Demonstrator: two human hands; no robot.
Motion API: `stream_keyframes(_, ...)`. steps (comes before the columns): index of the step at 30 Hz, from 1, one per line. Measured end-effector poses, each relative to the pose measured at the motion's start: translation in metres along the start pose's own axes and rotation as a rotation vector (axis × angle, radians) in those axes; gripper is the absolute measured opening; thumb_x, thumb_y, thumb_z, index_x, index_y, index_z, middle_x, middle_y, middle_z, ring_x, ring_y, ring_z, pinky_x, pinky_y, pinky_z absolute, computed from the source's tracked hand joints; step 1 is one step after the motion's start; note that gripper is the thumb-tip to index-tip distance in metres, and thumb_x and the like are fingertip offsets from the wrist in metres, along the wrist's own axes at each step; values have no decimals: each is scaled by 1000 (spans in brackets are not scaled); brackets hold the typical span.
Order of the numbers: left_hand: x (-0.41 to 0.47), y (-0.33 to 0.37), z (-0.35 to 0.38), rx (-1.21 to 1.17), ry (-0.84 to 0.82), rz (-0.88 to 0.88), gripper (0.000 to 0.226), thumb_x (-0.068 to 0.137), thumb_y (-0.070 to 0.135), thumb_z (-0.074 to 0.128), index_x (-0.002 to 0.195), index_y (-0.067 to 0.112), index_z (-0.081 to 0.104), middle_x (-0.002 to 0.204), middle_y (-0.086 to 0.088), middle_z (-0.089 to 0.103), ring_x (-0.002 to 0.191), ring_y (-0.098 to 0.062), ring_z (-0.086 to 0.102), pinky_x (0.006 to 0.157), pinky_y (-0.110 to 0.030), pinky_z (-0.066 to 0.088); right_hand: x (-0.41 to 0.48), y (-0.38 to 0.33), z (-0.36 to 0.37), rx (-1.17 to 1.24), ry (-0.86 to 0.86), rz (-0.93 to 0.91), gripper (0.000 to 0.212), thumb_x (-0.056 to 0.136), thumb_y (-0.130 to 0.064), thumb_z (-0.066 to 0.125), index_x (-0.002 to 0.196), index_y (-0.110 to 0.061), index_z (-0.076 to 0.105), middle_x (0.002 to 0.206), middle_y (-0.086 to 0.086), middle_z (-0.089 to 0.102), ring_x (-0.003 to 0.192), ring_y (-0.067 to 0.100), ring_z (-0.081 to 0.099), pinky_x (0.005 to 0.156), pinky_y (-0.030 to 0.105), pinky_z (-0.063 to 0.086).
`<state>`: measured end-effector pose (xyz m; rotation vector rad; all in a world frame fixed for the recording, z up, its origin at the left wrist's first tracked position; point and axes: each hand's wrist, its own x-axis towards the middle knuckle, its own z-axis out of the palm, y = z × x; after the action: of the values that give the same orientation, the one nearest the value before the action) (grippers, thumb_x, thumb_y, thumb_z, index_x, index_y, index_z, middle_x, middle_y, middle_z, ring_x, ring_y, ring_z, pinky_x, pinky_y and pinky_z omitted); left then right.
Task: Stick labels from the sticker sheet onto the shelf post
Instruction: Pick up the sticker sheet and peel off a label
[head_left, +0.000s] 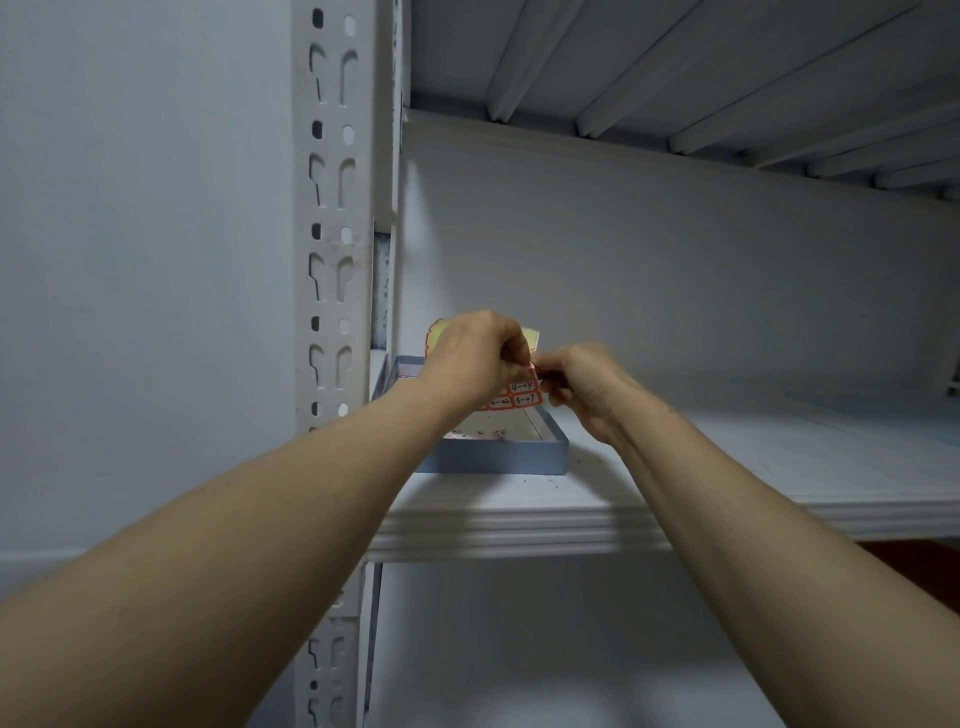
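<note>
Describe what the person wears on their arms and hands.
Nothing worn shows. The left hand and right hand carry no gloves and no rings that I can make out. The left forearm and right forearm are unsleeved up to the picture's edge, with no watch or bracelet.

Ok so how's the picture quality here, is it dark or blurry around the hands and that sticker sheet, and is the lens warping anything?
Head view: dim, flat bluish light with no glare. The left hand and right hand are slightly motion-soft, so the writing on the sticker sheet is barely legible. The shelf post is sharp. The wide lens swells the near forearms toward the bottom corners.
</note>
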<state>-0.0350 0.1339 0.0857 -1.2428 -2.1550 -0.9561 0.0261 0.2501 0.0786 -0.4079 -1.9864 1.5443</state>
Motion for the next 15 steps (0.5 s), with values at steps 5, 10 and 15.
stream_keyframes(5, 1, 0, -1, -23, -2, -24, 9, 80, 15, 71, 88, 11, 70, 94, -6, 71, 92, -23, 63, 75, -28, 46, -1, -4, -1, 12, -13, -4, 12, 83, 1, 54, 74, -3, 60, 58, 6, 53, 43, 10, 46, 43, 21, 33)
stream_keyframes(10, -2, 0, -4, -83, 32, 13, 30, 79, 18, 73, 107, 11, 65, 87, 2, 56, 89, -21, 59, 78, -29, 46, 0, -5, -5, -2, -6, -31, 16, 84, -2, 56, 68, -5, 60, 60, 4, 54, 54, 13, 44, 50, 24, 33)
stream_keyframes(15, -3, 2, -5, -45, 14, 99, 22, 85, 19, 68, 105, 14, 73, 102, -5, 62, 92, -23, 60, 81, -37, 50, 1, -1, -7, -17, -20, -35, 20, 85, -7, 56, 66, -8, 60, 59, 3, 57, 55, 14, 47, 50, 24, 34)
